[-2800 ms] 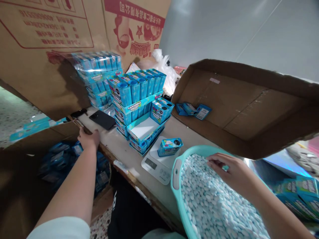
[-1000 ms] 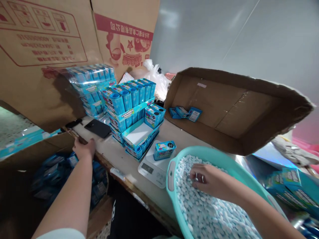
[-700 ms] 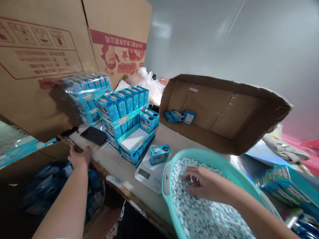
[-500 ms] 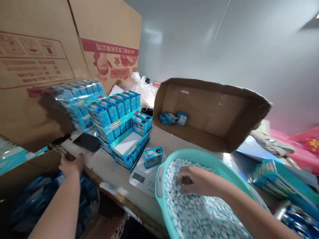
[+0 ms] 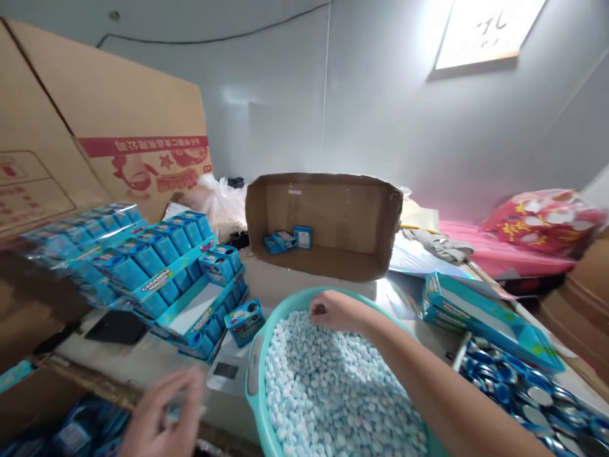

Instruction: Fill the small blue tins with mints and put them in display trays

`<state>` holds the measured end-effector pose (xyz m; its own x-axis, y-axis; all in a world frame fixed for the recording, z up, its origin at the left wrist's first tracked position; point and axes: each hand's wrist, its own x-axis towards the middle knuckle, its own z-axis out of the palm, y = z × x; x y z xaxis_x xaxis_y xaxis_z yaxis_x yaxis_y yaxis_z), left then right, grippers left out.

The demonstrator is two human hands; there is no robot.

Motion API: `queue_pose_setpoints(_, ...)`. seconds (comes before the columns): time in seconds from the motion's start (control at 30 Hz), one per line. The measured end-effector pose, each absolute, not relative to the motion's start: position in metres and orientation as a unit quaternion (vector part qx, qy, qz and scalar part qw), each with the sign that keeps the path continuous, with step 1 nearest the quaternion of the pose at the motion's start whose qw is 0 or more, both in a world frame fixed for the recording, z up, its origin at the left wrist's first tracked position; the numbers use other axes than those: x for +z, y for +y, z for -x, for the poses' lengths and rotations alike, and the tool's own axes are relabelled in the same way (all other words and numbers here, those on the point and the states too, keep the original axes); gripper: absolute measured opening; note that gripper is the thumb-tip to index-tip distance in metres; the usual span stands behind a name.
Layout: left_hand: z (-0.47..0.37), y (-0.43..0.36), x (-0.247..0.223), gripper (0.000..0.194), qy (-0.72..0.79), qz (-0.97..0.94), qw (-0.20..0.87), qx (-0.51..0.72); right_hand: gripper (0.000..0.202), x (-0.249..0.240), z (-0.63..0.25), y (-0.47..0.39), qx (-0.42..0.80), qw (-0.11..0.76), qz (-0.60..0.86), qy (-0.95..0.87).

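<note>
The right hand point(image 5: 339, 312) is held over the far left part of the turquoise tub point(image 5: 261, 414), at the surface of the pale blue and white candies point(image 5: 328, 387). Its fingers are curled inward; whether any candies are gripped cannot be told. The left hand point(image 5: 164, 412) is blurred and raised by the near edge of the worktop point(image 5: 143, 357), with the fingers bent and the thumb apart; whether anything is held cannot be told.

1 small blue box point(image 5: 245, 322) is set upright on the white scale point(image 5: 233, 376), just beside the tub's left rim, with a dark round spot on its top; the display cannot be read. Towards the left side of the worktop, a partly filled tray point(image 5: 196, 310) is seen: 2 boxes point(image 5: 221, 264) are placed at its far end, and its white floor is exposed along the rest. Behind it, a stack of filled trays point(image 5: 155, 260) is built up.

The work is judged to be partway along: the stacked trays look complete, the open tray does not, and the box on the scale is not yet placed in it.
</note>
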<state>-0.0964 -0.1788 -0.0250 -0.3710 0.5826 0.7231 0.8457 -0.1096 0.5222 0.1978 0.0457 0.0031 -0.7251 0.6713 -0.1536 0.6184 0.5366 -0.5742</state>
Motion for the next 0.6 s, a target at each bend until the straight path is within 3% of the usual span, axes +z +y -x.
queue_pose_setpoints(0.07, 0.049, -0.165, -0.013, 0.009, -0.591, 0.672, 0.036, -0.445, 0.023, -0.003, -0.199, 0.048, 0.300, 0.045, 0.378, -0.874)
queue_pose_setpoints(0.2, -0.014, -0.131, 0.009, 0.046, -0.666, 0.712, -0.106, -0.197, 0.049, -0.014, -0.195, 0.041, 0.290, 0.041, 0.368, -0.882)
queue_pose_setpoints(0.3, -0.038, -0.117, 0.008, 0.045, -0.721, 0.676, -0.136, -0.075, 0.062, -0.016, -0.194, 0.037, 0.271, 0.020, 0.350, -0.897)
queue_pose_setpoints(0.4, -0.049, -0.111, 0.000, 0.030, -0.719, 0.678, -0.149, -0.045, 0.053, -0.011, -0.196, 0.037, 0.262, -0.007, 0.351, -0.899)
queue_pose_setpoints(0.6, -0.048, -0.108, -0.012, 0.032, -0.693, 0.691, -0.180, -0.098, 0.028, 0.000, -0.194, 0.034, 0.272, -0.065, 0.362, -0.889)
